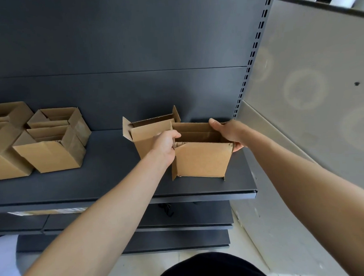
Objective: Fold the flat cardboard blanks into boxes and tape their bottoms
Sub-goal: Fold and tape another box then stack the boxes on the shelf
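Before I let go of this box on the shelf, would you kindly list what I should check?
1. Left hand grips box at its left wall: ok.
2. Right hand grips its right wall: ok.
3. Box sits flat on shelf: cannot tell.
4. Bottom taped: cannot tell, hidden.
5. Box within shelf's front edge: ok.

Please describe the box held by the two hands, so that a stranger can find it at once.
Go to the right end of the dark shelf, near the pale side panel. Of two open boxes there, it is the front box, not the back box. It alone has a left hand and right hand gripping its sides.
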A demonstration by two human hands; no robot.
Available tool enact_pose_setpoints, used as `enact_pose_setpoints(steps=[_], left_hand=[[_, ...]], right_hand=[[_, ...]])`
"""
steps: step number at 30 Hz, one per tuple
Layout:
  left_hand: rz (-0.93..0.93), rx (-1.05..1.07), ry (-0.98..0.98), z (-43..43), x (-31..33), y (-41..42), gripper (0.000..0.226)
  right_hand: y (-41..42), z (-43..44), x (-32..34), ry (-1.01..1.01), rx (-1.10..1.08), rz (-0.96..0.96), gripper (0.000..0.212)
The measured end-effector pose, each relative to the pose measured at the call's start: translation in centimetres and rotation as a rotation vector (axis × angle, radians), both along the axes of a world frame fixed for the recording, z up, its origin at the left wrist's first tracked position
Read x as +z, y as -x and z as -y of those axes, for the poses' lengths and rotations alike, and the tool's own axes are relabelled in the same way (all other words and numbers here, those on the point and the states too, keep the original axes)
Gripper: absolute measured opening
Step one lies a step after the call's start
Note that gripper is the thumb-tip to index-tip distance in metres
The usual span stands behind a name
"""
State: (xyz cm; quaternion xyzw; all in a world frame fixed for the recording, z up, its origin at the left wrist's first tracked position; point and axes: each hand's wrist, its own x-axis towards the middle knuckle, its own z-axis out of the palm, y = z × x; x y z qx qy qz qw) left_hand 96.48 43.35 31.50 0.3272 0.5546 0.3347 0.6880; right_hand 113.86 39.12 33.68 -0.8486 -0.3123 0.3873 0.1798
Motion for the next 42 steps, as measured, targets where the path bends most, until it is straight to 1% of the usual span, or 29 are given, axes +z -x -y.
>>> enact_pose_setpoints(steps=[2,4,6,9,11,14,18,21,25,26,27,30,31,35,39,42], left_hand=[[0.109,0.029,0.028,0.1,0.1,0.2,0.014],[0.170,0.054,0.042,0.0,0.0,0.4,0.009],[0.154,0.035,0.023,-0.3,-0.3,0.6,0.014],[0.087,-0.038,-0.026,-0.8,-1.0,1.0,0.028],[0.061,-0.084,-0.044,-0.8,-1.4,1.3,0.038],[0.083,-0.107,-0.025,-0.2,-2.1,1.6,0.044],[0.097,-0.099,-0.005,0.3,-2.9,1.4,0.049],[0.085,-0.077,0.001,0.6,-3.0,1.2,0.046],[0.223,-0.002,0.111,0.6,-2.8,1.2,0.033],[0.237,-0.004,0.125,0.6,-2.7,1.2,0.032],[0.208,-0.034,0.111,0.6,-2.8,1.1,0.038],[0.008,-0.164,0.009,0.6,-3.2,1.0,0.064],[-0.017,-0.187,-0.006,0.6,-3.2,1.0,0.067],[0.021,-0.191,-0.020,0.7,-3.2,1.3,0.067],[0.020,-0.133,-0.102,0.9,-3.9,1.3,0.066],[0.005,-0.066,-0.163,1.2,-4.4,1.6,0.054]], right_hand=[[0.0,-0.1,-0.1,0.018,0.012,-0.002,0.082],[0.0,-0.2,-0.1,0.015,0.004,-0.012,0.082],[0.1,-0.2,-0.2,-0.004,-0.014,-0.008,0.082],[0.5,-0.4,-0.6,-0.041,-0.036,0.042,0.080],[0.7,-0.4,-1.2,-0.051,-0.063,0.031,0.080],[0.7,0.0,-2.2,-0.041,-0.098,-0.021,0.080],[0.7,0.5,-3.2,-0.030,-0.094,-0.031,0.079],[1.0,0.5,-3.3,-0.038,-0.090,-0.037,0.075],[0.9,0.3,-3.2,-0.013,-0.092,-0.044,0.077],[0.9,0.3,-3.1,-0.010,-0.093,-0.047,0.077],[0.9,0.2,-3.1,-0.010,-0.096,-0.047,0.077],[0.9,0.1,-3.2,-0.002,-0.104,-0.045,0.077],[0.9,0.1,-3.2,-0.001,-0.102,-0.040,0.077],[1.0,-0.1,-3.3,0.007,-0.097,-0.017,0.078],[0.9,-0.3,-3.1,0.031,-0.120,-0.031,0.081],[0.8,-0.4,-3.1,0.042,-0.147,-0.070,0.082]])
